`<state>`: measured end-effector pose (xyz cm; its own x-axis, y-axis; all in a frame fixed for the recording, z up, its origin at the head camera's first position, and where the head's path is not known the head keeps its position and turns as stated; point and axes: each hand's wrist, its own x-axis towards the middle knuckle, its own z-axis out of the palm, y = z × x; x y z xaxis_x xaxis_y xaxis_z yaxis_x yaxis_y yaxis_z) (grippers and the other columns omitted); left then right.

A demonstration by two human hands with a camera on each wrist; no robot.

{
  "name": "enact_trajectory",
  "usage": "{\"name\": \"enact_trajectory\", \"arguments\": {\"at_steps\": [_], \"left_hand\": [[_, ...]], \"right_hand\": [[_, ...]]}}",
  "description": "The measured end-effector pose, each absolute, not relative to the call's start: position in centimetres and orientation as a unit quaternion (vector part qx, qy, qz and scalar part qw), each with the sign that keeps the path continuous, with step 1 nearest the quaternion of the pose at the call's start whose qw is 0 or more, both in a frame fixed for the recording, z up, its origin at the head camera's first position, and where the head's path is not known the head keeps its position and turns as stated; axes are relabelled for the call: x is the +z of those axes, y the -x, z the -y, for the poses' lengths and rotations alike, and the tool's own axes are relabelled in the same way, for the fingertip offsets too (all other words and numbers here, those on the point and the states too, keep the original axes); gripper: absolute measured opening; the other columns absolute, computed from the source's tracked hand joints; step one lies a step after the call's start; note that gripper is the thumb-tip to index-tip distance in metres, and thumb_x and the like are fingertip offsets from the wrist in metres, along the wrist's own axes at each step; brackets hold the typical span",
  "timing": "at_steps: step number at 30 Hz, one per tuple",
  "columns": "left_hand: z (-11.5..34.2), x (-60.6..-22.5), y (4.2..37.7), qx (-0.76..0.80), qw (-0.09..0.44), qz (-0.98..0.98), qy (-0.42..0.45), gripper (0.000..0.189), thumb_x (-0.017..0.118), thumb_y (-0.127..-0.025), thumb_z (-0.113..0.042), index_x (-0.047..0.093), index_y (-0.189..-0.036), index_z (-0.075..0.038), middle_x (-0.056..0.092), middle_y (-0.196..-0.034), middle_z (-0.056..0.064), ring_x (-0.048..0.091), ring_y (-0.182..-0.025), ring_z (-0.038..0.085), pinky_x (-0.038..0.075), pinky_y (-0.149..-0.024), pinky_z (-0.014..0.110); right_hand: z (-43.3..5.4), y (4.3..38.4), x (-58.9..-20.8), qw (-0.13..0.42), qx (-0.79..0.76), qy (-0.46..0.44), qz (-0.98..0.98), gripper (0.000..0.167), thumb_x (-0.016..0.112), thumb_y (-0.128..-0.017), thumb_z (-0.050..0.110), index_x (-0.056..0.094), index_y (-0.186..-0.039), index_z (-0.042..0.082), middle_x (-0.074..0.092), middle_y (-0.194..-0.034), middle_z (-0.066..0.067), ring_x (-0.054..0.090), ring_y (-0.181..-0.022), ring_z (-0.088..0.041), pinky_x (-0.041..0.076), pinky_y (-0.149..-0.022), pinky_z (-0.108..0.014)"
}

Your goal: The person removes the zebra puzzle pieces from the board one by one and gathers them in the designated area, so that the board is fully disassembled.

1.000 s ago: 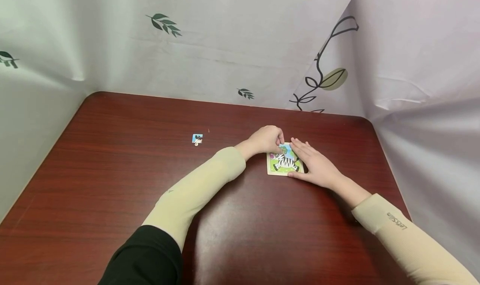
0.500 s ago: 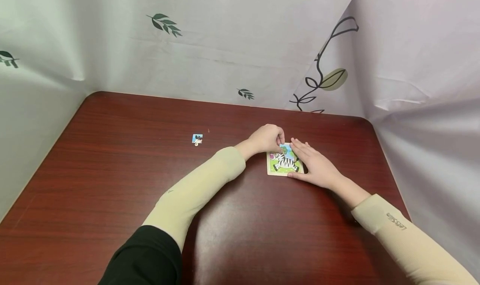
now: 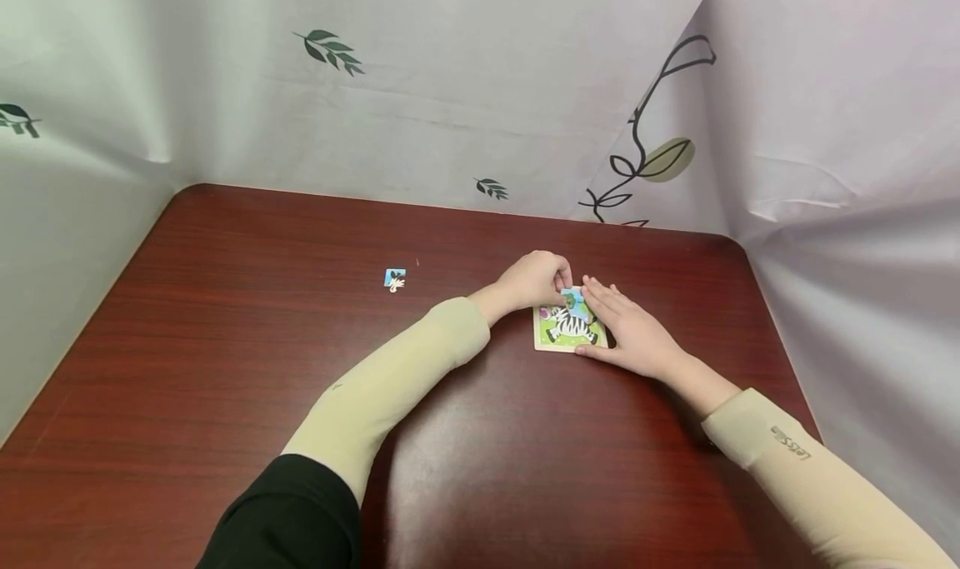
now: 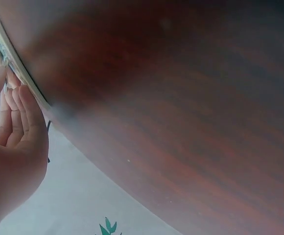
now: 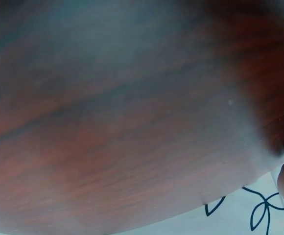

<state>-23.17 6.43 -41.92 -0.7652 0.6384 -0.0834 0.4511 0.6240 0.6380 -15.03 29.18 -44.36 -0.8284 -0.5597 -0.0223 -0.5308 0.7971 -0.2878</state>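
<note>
Quantities: two hands, one puzzle board [image 3: 570, 344], two separate pieces, one table [image 3: 480, 436]. The left hand [image 3: 534, 279] pinches a blue piece [image 3: 576, 302] over the board's far side. The right hand [image 3: 633, 336], fingers extended, touches the right edge. The board lies flat on the table: near-square, pale border, green ground, striped zebra [image 3: 573, 325]. The zebra's body axis runs left to right. The second piece [image 3: 394, 278], blue, black and white, lies well left.

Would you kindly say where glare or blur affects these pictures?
Head view: whitish glare on the table below the zebra puzzle; left wrist: table hazy, a dark shadow crossing it; right wrist: wood grain blurred, the leaf outlines crisper.
</note>
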Motion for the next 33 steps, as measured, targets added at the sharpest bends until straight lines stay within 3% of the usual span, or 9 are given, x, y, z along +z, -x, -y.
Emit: {"name": "enact_trajectory", "arguments": {"at_steps": [10,20,33], "left_hand": [[-6.1,-41.7,23.0,0.341,0.155,-0.880,-0.293,0.005,0.078,-0.096,-0.014,0.074,-0.096,-0.009,0.074,-0.094,0.004,0.067,-0.086,0.013,0.052,-0.078,0.020],[-5.2,-41.6,23.5,0.364,0.133,-0.872,-0.301,0.006,0.080,-0.094,-0.014,0.079,-0.094,-0.008,0.079,-0.094,0.005,0.071,-0.087,0.013,0.055,-0.079,0.019],[0.4,-40.7,24.4,0.364,0.106,-0.880,-0.287,0.007,0.081,-0.094,-0.014,0.082,-0.093,-0.007,0.081,-0.092,0.007,0.075,-0.088,0.019,0.060,-0.085,0.028]], "right_hand": [[-29.2,15.1,-44.3,0.050,-0.136,0.292,-0.945,0.099,0.081,-0.091,0.045,0.033,-0.164,-0.001,0.030,-0.174,-0.018,0.029,-0.162,-0.036,0.022,-0.132,-0.055],[-29.3,15.2,-44.5,0.055,-0.134,0.290,-0.946,0.099,0.080,-0.092,0.046,0.032,-0.164,0.000,0.029,-0.174,-0.018,0.028,-0.162,-0.036,0.022,-0.132,-0.056],[-29.3,15.1,-44.5,0.050,-0.127,0.290,-0.947,0.102,0.081,-0.091,0.049,0.032,-0.165,0.000,0.027,-0.175,-0.017,0.029,-0.162,-0.036,0.022,-0.133,-0.054]]}}
